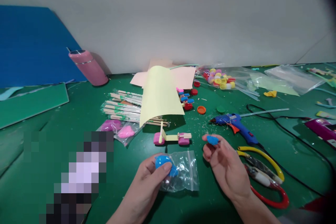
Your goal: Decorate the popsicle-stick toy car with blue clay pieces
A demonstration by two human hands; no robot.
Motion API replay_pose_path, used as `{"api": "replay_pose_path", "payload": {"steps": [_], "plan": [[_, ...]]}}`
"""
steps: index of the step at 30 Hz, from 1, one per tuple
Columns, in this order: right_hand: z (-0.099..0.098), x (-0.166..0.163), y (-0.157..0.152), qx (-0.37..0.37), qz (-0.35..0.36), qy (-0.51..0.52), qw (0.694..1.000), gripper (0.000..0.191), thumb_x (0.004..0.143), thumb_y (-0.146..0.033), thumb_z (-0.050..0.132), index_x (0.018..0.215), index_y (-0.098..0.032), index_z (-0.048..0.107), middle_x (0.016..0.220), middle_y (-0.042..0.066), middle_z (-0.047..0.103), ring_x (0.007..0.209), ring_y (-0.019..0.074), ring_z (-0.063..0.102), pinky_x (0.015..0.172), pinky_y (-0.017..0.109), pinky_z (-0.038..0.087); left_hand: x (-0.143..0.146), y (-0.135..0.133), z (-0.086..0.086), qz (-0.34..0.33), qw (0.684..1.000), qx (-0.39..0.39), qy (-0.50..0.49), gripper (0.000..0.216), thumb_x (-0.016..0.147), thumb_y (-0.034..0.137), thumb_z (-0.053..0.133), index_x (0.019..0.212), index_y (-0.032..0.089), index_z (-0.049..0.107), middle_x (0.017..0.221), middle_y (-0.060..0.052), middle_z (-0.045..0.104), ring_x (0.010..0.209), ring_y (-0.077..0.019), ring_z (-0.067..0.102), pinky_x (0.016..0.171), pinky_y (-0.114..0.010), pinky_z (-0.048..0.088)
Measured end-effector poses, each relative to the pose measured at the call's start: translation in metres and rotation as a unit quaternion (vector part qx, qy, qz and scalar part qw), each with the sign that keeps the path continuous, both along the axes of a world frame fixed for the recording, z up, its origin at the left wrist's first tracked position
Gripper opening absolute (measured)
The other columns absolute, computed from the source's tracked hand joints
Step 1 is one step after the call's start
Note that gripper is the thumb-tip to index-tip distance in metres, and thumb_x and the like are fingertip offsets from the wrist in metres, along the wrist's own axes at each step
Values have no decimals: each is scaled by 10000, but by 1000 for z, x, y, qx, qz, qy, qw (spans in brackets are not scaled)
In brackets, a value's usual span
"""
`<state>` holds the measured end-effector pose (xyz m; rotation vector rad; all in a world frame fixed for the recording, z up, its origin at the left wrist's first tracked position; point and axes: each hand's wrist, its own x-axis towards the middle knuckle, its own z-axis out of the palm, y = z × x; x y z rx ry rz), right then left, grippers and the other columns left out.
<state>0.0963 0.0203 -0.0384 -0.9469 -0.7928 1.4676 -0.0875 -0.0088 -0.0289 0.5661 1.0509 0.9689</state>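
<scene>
Near you on the green mat point(78, 112), your left hand point(149, 182) grips blue caps point(164, 163) against the clear bag point(183, 171), pinning it open, while your right hand point(225, 162) pinches one blue cap point(212, 140) clear, just near the pink-wheeled car point(172, 137).

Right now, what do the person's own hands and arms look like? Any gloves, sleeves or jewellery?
Both are bare. The left hand and right hand wear no gloves, and no rings or watch show. The forearms are uncovered down to the picture's bottom edge, with no sleeve in view.
</scene>
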Motion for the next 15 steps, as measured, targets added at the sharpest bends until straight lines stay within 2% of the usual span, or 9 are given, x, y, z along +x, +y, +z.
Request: {"api": "replay_pose_path", "payload": {"steps": [2,4,8,9,11,12,13,14,15], "plan": [[0,0,1,-3,-15,16,1000,247,835,-385,435,884,-209,601,859,45,578,597,111,452,542,233,389,-4,-3,3,-40,996,37,72,235,710,375,588,632,157,543,581,22,459,556,-99,409,533,-222,324],[0,0,0,0,-17,12,1000,262,839,-390,431,875,-200,607,857,47,584,594,110,455,541,234,386,-10,-6,8,-72,976,90,186,287,753,406,517,594,167,513,584,22,425,550,-105,384,511,-228,306],[0,-2,-2,-5,-11,-21,1000,224,829,-363,473,858,-190,613,753,31,587,582,109,467,535,229,384,-33,-16,10,-78,875,200,433,287,793,366,448,556,205,463,589,15,437,590,-147,439,590,-260,356],[0,-2,-3,-9,-7,-29,1000,215,823,-360,486,861,-190,613,714,24,580,576,109,467,531,227,384,-39,-19,9,-61,844,215,487,281,791,356,448,549,214,454,579,14,446,596,-159,452,636,-276,369],[-2,-2,-3,-11,4,-48,999,206,822,-355,497,889,-195,610,649,9,558,571,110,463,526,223,380,-48,-26,5,-43,785,217,578,164,757,355,494,660,226,521,658,-9,512,692,-205,500,731,-327,376],[-3,-2,-4,-7,10,-58,998,205,827,-351,495,908,-198,605,641,5,553,574,111,463,529,223,381,-49,-30,4,-6,754,216,620,144,729,364,525,748,222,545,738,-35,537,760,-237,509,746,-358,372],[-4,-2,-5,-1,16,-71,997,205,833,-345,489,925,-200,601,655,7,557,582,111,464,539,224,384,-46,-34,4,45,725,222,650,225,699,370,555,853,206,546,840,-70,545,839,-272,503,780,-390,358],[-5,-2,-5,8,25,-85,996,203,841,-338,480,933,-201,598,682,11,565,592,111,468,552,226,389,-39,-38,6,82,712,230,659,305,696,367,559,945,193,532,918,-93,532,896,-288,491,808,-407,346],[-5,-2,-7,19,37,-103,994,199,848,-330,472,935,-203,597,703,13,569,604,110,473,566,227,393,-29,-41,10,119,714,246,645,304,720,358,530,980,200,525,950,-94,529,901,-279,493,802,-398,354]]}}
